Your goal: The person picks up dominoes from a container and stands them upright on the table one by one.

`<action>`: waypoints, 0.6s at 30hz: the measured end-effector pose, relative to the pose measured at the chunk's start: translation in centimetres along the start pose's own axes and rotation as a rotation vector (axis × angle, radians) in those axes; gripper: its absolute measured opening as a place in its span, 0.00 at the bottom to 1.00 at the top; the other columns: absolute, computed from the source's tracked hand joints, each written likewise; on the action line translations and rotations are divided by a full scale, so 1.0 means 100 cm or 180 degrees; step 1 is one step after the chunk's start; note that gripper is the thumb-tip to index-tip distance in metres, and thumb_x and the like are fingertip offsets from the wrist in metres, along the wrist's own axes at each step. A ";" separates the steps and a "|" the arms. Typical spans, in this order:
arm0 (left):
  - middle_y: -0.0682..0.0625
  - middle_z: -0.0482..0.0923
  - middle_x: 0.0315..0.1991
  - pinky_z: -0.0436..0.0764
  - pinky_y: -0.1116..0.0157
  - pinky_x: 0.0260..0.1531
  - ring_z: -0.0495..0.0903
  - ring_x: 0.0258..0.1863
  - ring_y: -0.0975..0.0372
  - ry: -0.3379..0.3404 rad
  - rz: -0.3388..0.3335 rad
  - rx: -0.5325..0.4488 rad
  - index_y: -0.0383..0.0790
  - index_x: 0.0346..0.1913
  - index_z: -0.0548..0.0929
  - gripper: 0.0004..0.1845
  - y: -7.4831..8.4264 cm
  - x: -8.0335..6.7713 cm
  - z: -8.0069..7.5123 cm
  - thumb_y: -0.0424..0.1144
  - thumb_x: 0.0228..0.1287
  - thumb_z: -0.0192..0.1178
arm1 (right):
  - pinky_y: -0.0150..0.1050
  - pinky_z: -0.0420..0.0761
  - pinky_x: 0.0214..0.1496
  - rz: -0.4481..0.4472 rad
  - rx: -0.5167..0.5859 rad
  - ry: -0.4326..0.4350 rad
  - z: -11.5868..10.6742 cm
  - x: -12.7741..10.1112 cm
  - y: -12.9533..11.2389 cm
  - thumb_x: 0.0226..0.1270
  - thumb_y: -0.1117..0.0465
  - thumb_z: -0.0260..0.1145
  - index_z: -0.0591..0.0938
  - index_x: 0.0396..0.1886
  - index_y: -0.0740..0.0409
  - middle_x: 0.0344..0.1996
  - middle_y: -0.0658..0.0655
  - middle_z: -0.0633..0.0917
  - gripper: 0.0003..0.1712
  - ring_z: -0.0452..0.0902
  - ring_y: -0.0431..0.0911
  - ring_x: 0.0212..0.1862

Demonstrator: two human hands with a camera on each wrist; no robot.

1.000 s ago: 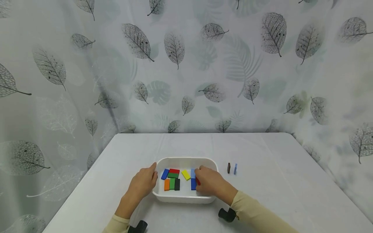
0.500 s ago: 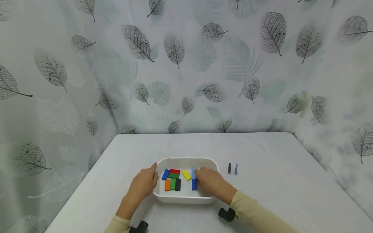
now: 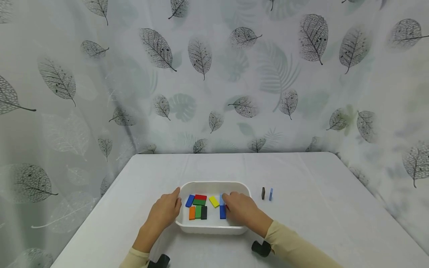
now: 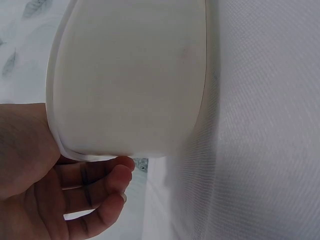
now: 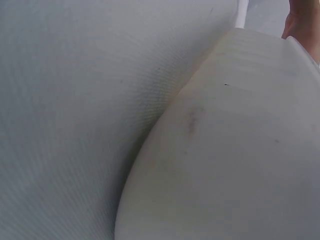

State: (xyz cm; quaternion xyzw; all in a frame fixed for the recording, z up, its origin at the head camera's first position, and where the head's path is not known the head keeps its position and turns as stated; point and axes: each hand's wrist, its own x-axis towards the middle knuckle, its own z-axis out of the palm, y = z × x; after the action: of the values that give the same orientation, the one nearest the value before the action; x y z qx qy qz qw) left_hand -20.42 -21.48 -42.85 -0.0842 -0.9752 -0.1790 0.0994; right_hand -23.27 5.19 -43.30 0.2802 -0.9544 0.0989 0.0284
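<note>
A white tray [image 3: 214, 184] sits on the table near me and holds several flat coloured blocks. Among them are a yellow block [image 3: 214, 201], a dark blue block [image 3: 222, 212] and a black block [image 3: 203, 212]. My left hand [image 3: 165, 210] grips the tray's left rim. In the left wrist view its fingers [image 4: 102, 200] curl under the tray wall [image 4: 130, 90]. My right hand [image 3: 242, 209] reaches into the tray's right side. Its fingers curl down onto a red block [image 3: 226, 207], of which only a sliver shows.
A brown block [image 3: 263, 193] and a light blue block [image 3: 270, 194] stand upright side by side on the white tablecloth [image 3: 318, 208], right of the tray. A leaf-patterned curtain hangs behind the table. The right wrist view shows only the tray wall [image 5: 240, 165] and cloth [image 5: 75, 100].
The right hand's fingers have shifted slightly over the blocks at the tray's right side. The left hand and the tray have stayed in place.
</note>
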 end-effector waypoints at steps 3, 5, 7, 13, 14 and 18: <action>0.32 0.84 0.52 0.88 0.57 0.32 0.80 0.30 0.56 -0.0002 0.0004 0.0002 0.22 0.66 0.76 0.23 0.000 0.000 -0.001 0.31 0.74 0.62 | 0.41 0.86 0.36 -0.0017 -0.0002 0.0048 0.000 0.000 0.000 0.62 0.60 0.79 0.83 0.48 0.56 0.29 0.52 0.80 0.17 0.76 0.45 0.31; 0.32 0.84 0.52 0.88 0.58 0.31 0.80 0.30 0.56 -0.0007 0.0006 0.0001 0.22 0.66 0.76 0.23 0.000 0.000 -0.001 0.31 0.74 0.62 | 0.42 0.87 0.36 -0.0016 0.0016 0.0075 0.000 0.000 0.001 0.62 0.60 0.79 0.83 0.49 0.55 0.29 0.52 0.81 0.18 0.77 0.45 0.31; 0.32 0.84 0.52 0.87 0.59 0.29 0.79 0.29 0.56 -0.0002 0.0008 0.0004 0.22 0.66 0.76 0.23 0.000 0.000 -0.002 0.31 0.74 0.61 | 0.43 0.87 0.38 0.0005 0.0066 0.0091 -0.001 0.000 0.002 0.61 0.60 0.79 0.83 0.49 0.54 0.30 0.51 0.81 0.19 0.78 0.45 0.32; 0.32 0.84 0.52 0.85 0.61 0.26 0.79 0.29 0.57 0.0009 0.0007 0.0009 0.22 0.66 0.76 0.23 0.001 0.001 -0.002 0.31 0.74 0.61 | 0.45 0.88 0.41 0.0144 0.0321 0.0099 -0.003 0.001 0.002 0.59 0.62 0.80 0.82 0.49 0.55 0.33 0.51 0.83 0.20 0.79 0.45 0.36; 0.32 0.84 0.52 0.85 0.62 0.25 0.78 0.28 0.57 0.0003 0.0000 0.0004 0.22 0.66 0.76 0.23 0.001 0.001 -0.002 0.31 0.74 0.61 | 0.45 0.88 0.41 0.0172 0.0373 0.0103 -0.004 0.001 0.002 0.58 0.62 0.80 0.82 0.48 0.56 0.33 0.52 0.83 0.20 0.79 0.45 0.36; 0.32 0.84 0.52 0.85 0.62 0.25 0.78 0.28 0.57 -0.0008 -0.0013 -0.0003 0.22 0.66 0.76 0.23 0.000 0.000 -0.001 0.31 0.74 0.61 | 0.44 0.87 0.41 0.0205 0.0505 0.0132 -0.004 0.000 0.002 0.58 0.63 0.79 0.83 0.46 0.56 0.33 0.51 0.83 0.18 0.77 0.45 0.36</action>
State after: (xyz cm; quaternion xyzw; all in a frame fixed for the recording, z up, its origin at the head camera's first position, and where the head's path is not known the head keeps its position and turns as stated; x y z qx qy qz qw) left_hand -20.41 -21.49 -42.74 -0.0825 -0.9754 -0.1795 0.0977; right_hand -23.37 5.44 -42.93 0.2486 -0.9513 0.1808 0.0227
